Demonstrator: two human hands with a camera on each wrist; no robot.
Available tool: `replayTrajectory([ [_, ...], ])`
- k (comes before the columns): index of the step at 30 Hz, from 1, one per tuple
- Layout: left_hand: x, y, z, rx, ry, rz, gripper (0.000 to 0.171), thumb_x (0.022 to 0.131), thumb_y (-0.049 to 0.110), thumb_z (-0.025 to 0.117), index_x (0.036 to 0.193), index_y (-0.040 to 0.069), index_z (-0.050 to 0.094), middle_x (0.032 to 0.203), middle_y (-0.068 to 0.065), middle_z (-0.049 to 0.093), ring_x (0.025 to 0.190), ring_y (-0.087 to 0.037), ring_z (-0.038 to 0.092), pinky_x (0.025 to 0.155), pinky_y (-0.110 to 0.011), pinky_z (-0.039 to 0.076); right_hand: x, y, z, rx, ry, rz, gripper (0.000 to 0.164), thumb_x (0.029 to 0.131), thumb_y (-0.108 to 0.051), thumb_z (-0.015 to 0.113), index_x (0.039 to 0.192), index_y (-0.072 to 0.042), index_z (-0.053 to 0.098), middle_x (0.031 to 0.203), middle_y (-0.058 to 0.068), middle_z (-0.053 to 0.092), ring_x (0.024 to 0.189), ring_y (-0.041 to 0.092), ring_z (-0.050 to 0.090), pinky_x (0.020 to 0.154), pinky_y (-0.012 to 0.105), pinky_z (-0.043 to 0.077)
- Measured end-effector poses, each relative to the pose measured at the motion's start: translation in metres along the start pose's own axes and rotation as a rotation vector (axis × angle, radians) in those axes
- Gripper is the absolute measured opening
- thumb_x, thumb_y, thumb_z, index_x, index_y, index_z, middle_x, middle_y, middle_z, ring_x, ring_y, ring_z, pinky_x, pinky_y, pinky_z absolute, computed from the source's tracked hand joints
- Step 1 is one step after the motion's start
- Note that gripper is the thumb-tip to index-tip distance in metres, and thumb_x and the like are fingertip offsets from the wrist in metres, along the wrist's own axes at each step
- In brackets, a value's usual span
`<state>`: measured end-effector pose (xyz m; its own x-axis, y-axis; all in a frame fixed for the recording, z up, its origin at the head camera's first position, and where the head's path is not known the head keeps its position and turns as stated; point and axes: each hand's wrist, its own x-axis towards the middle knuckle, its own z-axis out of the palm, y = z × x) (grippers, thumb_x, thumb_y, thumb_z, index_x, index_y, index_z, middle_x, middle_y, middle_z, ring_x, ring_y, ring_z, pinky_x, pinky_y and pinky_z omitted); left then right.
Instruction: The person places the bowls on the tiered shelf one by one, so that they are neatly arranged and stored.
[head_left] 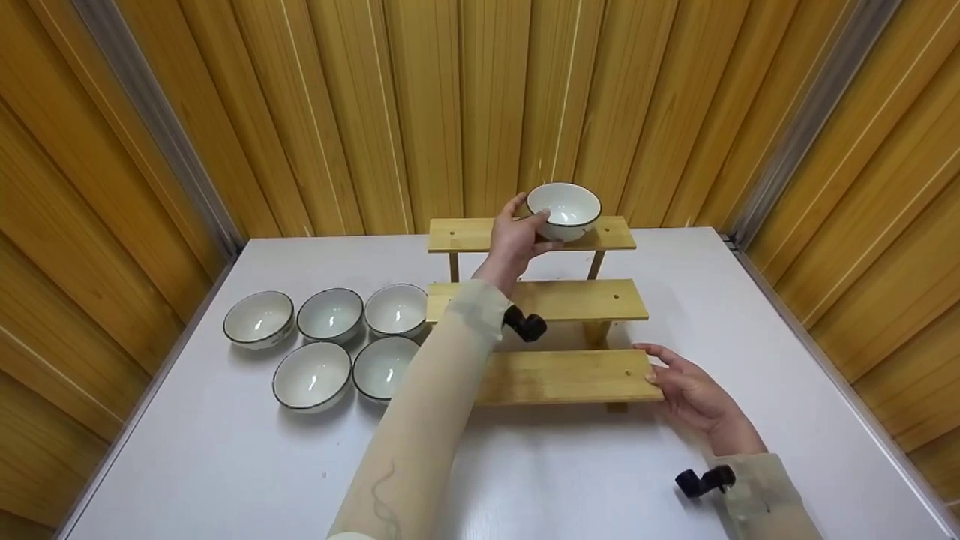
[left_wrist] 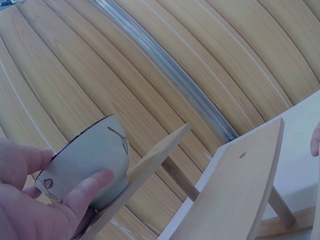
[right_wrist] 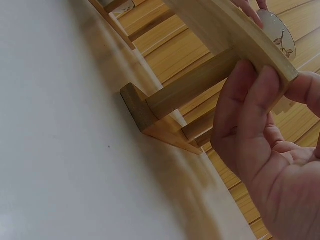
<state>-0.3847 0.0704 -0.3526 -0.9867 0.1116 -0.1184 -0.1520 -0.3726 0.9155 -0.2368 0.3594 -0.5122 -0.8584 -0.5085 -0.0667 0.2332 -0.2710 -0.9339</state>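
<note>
My left hand [head_left: 516, 234] holds a white bowl [head_left: 566, 206] with a dark rim at the top tier of a three-tier wooden stand [head_left: 566, 300]. The thumb lies along one side of the bowl and fingers are at its rim. In the left wrist view the bowl [left_wrist: 100, 155] shows brown leaf drawings outside, and its base is right at the top board [left_wrist: 157, 150]. Low on the right, my right hand [head_left: 694, 394] pinches the right end of the lowest board [head_left: 562, 375], with fingers beneath and thumb at the edge, as the right wrist view shows.
Several matching bowls [head_left: 312, 375] stand upright in two rows on the white table [head_left: 225, 465], left of the stand. My left forearm crosses in front of the stand and partly hides one bowl [head_left: 382, 367]. Wood-patterned walls [head_left: 420, 112] enclose the back and sides.
</note>
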Motion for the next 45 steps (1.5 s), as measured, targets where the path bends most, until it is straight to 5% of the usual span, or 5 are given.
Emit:
replayTrajectory([
  [12,-0.004,0.001,-0.007,-0.021,-0.005,-0.002,0.065,0.103,0.008,0.060,0.161,0.013,0.031,0.159,-0.030,0.037,0.131,-0.046,0.057,0.092,-0.052,0.062,0.002,0.001,-0.003,0.040,-0.058,-0.020,0.047,0.105,0.009,0.033,0.146,-0.012,0.040,0.130,0.002,0.064,0.103,0.013,0.069,0.082,0.020,0.061],
  [20,-0.023,0.007,-0.036,-0.063,-0.031,0.021,0.062,0.103,0.010,0.061,0.159,0.014,0.036,0.155,-0.025,0.044,0.140,-0.041,0.051,0.095,-0.050,0.062,0.006,0.001,0.000,0.034,-0.040,-0.011,0.047,0.105,0.008,0.035,0.146,-0.013,0.040,0.130,0.001,0.064,0.104,0.012,0.068,0.082,0.019,0.060],
  [25,-0.048,0.009,-0.063,-0.096,-0.070,0.071,0.053,0.104,0.008,0.059,0.155,0.011,0.043,0.157,-0.021,0.041,0.139,-0.039,0.052,0.099,-0.053,0.060,0.007,0.001,-0.001,0.018,-0.037,-0.004,0.046,0.105,0.007,0.037,0.145,-0.015,0.042,0.130,0.001,0.063,0.104,0.012,0.067,0.083,0.019,0.060],
  [34,-0.103,0.004,-0.124,0.002,-0.083,0.184,0.051,0.105,0.007,0.056,0.154,0.007,0.043,0.143,-0.018,0.055,0.134,-0.037,0.058,0.092,-0.044,0.064,0.001,-0.002,-0.004,0.123,-0.089,-0.007,0.048,0.105,0.009,0.031,0.148,-0.013,0.037,0.132,0.005,0.063,0.107,0.015,0.070,0.087,0.021,0.062],
  [45,-0.153,0.007,-0.221,0.152,0.163,0.204,0.045,0.106,0.008,0.054,0.150,0.010,0.046,0.144,-0.013,0.054,0.121,-0.020,0.065,0.088,-0.039,0.065,-0.001,-0.002,-0.004,0.100,-0.068,-0.025,0.047,0.105,0.010,0.032,0.146,-0.012,0.039,0.132,0.004,0.062,0.108,0.015,0.069,0.086,0.021,0.062],
])
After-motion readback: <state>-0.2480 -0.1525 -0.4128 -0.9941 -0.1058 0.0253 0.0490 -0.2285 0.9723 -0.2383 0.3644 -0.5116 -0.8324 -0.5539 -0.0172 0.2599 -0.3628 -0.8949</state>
